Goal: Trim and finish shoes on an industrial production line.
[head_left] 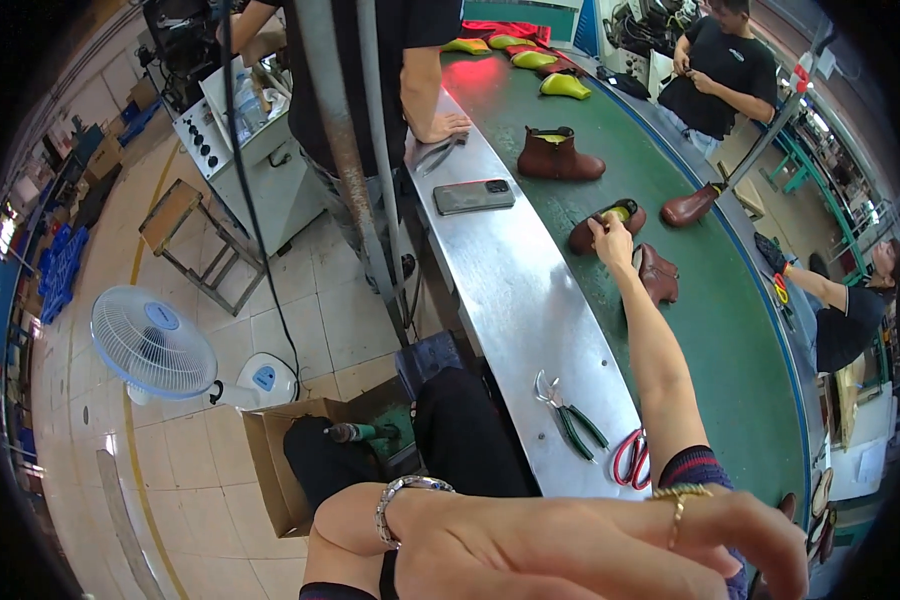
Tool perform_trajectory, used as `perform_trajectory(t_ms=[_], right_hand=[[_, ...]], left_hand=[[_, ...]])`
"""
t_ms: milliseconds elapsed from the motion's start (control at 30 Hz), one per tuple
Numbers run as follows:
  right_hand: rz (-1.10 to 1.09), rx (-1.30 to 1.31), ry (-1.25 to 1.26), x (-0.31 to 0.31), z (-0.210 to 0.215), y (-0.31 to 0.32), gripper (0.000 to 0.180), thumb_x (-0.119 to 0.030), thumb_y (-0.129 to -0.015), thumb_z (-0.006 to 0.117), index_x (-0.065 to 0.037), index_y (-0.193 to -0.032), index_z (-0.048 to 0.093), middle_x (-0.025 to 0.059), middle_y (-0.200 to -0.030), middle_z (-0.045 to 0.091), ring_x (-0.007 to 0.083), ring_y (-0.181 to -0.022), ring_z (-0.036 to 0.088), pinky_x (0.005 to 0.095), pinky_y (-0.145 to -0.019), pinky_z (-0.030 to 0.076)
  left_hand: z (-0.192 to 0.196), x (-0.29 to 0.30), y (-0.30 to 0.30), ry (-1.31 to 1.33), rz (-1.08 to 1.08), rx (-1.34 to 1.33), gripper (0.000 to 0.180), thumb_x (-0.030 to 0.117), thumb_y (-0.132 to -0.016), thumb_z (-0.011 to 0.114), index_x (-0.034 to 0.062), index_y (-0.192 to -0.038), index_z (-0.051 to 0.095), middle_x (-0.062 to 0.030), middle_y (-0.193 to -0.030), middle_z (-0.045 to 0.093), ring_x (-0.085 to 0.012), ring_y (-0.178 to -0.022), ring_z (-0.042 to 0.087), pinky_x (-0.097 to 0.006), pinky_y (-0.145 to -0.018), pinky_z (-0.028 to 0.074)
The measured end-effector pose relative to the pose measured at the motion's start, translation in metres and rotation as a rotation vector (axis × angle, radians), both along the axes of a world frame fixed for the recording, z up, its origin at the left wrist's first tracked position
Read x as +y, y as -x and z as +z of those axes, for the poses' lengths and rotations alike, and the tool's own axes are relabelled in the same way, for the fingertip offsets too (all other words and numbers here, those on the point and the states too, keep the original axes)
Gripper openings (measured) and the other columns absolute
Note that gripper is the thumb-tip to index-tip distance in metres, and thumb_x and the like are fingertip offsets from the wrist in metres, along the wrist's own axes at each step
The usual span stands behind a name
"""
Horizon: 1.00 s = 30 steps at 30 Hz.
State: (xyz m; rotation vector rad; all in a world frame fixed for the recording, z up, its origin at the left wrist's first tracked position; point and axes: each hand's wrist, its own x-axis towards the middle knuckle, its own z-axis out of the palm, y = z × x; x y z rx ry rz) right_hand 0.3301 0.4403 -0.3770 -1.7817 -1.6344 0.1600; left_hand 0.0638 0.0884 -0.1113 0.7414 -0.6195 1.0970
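My right hand (613,240) reaches across the green belt, its fingers closed on the top of a brown ankle boot (582,238) with a yellow-green form inside. Close by, another brown boot (658,275) lies beside my forearm, and one more brown boot (555,158) stands upright farther off. Large at the lower edge is my left hand (590,545), with a metal watch and a gold ring. Its fingers are loosely stretched and bent at the end, with nothing visible in them; the lower part is cut off.
Green-handled pincers (572,415) and red-handled scissors (631,460) lie on the metal ledge (530,300), with a phone (473,196) farther along. A person leans on the ledge; others work across the belt (710,380). At left stand a fan (155,342) and a stool (195,235).
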Motion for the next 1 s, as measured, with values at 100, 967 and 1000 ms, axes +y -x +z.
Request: perform_trajectory(t_ms=[100,967,1000], right_hand=[[0.018,0.292,0.034,-0.014,0.006,-0.005,0.03,-0.03,-0.088,0.066,-0.004,-0.103,0.062,0.0061,-0.072,0.064,0.0146,-0.058,0.063,0.0289,-0.058,0.05],[1.006,0.983,0.267,-0.333,0.282,0.172,0.026,-0.028,-0.096,0.061,-0.011,-0.077,0.06,-0.0098,-0.057,0.043,-0.0027,-0.047,0.031,0.017,-0.042,0.021],[1.008,1.03,0.344,-0.335,0.274,0.184,0.026,-0.028,-0.096,0.061,-0.011,-0.076,0.059,-0.0099,-0.056,0.042,-0.0023,-0.047,0.031,0.0171,-0.043,0.021]], left_hand=[[-0.005,-0.011,0.011,0.023,0.037,-0.046,0.061,0.052,-0.101,0.035,-0.0018,-0.115,0.061,-0.0433,-0.118,0.05,-0.058,-0.124,0.039,-0.064,-0.106,0.026],[-0.122,-0.085,0.107,-0.121,1.026,1.265,0.118,0.018,-0.062,0.09,0.0002,-0.152,0.016,-0.0172,-0.156,0.025,-0.0272,-0.142,0.03,-0.037,-0.114,0.026],[-0.13,-0.091,0.104,-0.055,0.985,1.185,0.118,0.013,-0.063,0.088,0.001,-0.153,0.012,-0.0165,-0.156,0.024,-0.0261,-0.143,0.029,-0.037,-0.115,0.026]])
